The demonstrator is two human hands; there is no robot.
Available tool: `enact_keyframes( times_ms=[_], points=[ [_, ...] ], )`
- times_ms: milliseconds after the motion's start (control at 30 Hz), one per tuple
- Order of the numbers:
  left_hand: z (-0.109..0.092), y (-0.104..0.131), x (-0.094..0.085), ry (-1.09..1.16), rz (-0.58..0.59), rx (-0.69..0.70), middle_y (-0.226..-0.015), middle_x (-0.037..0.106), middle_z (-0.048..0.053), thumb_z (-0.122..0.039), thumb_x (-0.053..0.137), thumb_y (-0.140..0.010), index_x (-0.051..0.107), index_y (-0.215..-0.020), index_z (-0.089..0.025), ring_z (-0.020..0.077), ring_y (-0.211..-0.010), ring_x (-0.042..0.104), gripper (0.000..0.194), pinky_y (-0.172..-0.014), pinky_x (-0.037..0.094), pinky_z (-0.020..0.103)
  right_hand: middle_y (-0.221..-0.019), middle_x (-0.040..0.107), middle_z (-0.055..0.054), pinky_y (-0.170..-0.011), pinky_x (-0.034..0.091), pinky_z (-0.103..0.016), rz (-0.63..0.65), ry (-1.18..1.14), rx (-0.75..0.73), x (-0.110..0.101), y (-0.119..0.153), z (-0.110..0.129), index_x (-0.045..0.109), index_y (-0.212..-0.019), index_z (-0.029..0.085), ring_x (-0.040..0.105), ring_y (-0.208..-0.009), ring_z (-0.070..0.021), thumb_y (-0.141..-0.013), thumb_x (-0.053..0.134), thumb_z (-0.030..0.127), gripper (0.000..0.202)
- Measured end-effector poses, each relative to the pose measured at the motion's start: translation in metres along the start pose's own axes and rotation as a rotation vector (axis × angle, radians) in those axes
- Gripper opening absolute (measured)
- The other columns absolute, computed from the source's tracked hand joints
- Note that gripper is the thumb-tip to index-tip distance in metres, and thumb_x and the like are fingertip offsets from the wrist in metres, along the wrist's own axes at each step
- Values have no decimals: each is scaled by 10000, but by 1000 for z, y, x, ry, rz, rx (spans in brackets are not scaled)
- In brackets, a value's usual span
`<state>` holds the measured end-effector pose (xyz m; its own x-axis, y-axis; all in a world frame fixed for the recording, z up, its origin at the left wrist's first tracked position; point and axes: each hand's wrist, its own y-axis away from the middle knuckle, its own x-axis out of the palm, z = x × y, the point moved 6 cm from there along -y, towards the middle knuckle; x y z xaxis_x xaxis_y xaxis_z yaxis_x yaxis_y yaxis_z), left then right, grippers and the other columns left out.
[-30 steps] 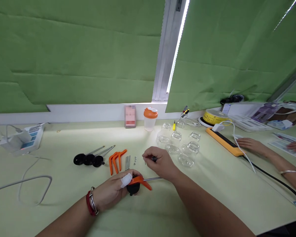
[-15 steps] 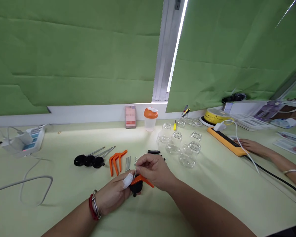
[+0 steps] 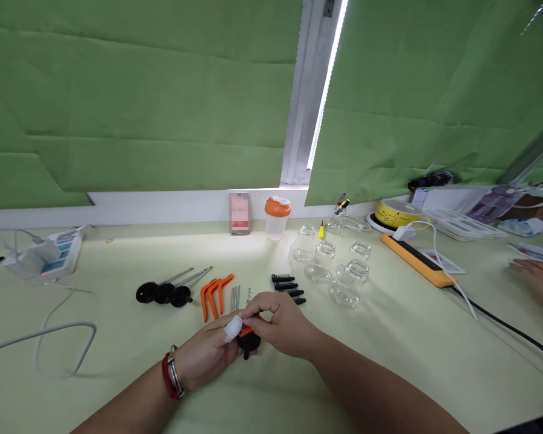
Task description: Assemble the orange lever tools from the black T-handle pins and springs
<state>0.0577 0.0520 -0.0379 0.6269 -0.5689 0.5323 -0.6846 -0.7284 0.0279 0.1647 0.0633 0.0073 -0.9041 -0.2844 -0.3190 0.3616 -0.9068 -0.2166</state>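
Observation:
My left hand [image 3: 208, 355], with a white wrapping on the thumb, grips a black round lid [image 3: 248, 340] that has a small knob at its lower end. An orange lever [image 3: 245, 331] shows just above the lid, partly covered by fingers. My right hand [image 3: 280, 322] pinches close over that lever; what sits between its fingertips is hidden. Beyond the hands lie loose orange levers [image 3: 212, 295], thin metal pins [image 3: 235, 296], tiny metal pieces [image 3: 248, 293] and several black spring parts [image 3: 286, 286].
Black discs with metal rods [image 3: 165, 293] lie left of the levers. Upside-down glass jars [image 3: 319, 265] stand at right, near an orange power strip [image 3: 416, 259] with cables. An orange-lidded cup [image 3: 277, 220] is at the back. Another person's hand [image 3: 540, 277] rests far right.
My right hand has come down onto the orange lever, covering most of it; the thin metal piece it pinched is out of sight. The other person's hand moved from the power strip to the right.

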Motion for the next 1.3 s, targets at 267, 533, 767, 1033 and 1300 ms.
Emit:
enact_keyframes(
  times_ms=[267,533,767,1033,1300],
  points=[
    [-2,0,2,19,-9,-21,-936,590,109,-363,559,-871,684,-917,-138,220,-845,496,261,-769,412,372,-806,680,-21,-734,495,-266,29,177,-94,0,0,6,711,-782,209,631,-779,-153,-749,580,133,155],
    [0,-2,-3,56,12,-28,-985,595,105,-351,528,-895,675,-963,-161,235,-922,508,249,-786,413,365,-766,674,-13,-723,488,-299,32,228,-148,0,-1,8,692,-724,238,628,-768,-178,-741,589,140,143],
    [0,-2,-4,61,18,-24,-966,597,102,-367,543,-886,674,-959,-154,227,-903,517,261,-781,414,352,-765,669,-11,-712,471,-294,31,224,-136,1,-1,8,684,-721,235,616,-765,-174,-733,608,152,114],
    [-3,-1,1,62,28,-13,-965,594,99,-353,545,-887,676,-913,-153,223,-911,509,240,-828,405,370,-726,683,14,-844,409,-309,125,324,-214,4,0,16,660,-720,222,611,-778,-147,-777,594,111,141],
    [-3,-2,1,66,11,-27,-946,600,97,-360,579,-865,675,-859,-152,231,-918,508,230,-824,403,367,-764,700,15,-888,377,-341,165,361,-247,6,-1,16,660,-759,222,612,-825,-157,-776,587,87,154]
  ],
)
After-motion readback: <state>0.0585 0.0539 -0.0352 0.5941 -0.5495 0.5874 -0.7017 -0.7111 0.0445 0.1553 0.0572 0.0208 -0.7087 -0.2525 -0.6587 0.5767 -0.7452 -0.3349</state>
